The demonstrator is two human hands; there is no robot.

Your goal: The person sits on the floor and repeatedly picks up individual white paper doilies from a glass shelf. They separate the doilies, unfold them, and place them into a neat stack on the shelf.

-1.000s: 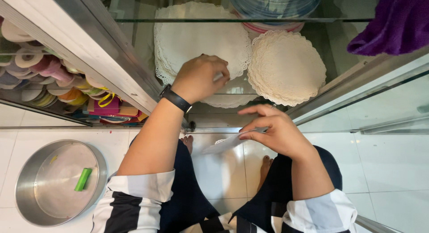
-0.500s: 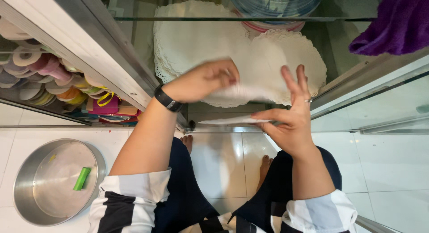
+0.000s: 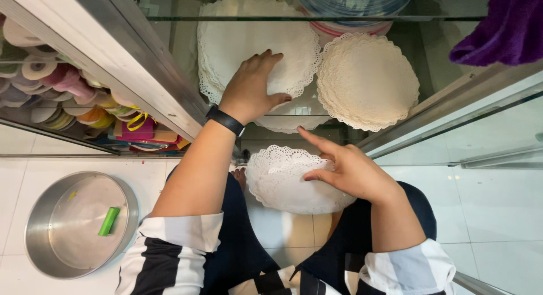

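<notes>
left hand (image 3: 253, 87) rests spread flat on the far doily stack (image 3: 257, 43); right hand (image 3: 350, 172) pinches a single doily (image 3: 283, 179) nearer in.

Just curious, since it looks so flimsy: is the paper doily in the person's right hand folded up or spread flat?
Spread flat. The doily shows its full round lacy edge, held by the right hand.

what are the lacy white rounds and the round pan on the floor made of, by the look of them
The lacy white round in the right hand looks like thin matte paper: punched scalloped edge, held flat by fingertips. The stack under the left hand looks the same. The round pan seems brushed metal, perhaps aluminium: a dull grey sheen.
</notes>
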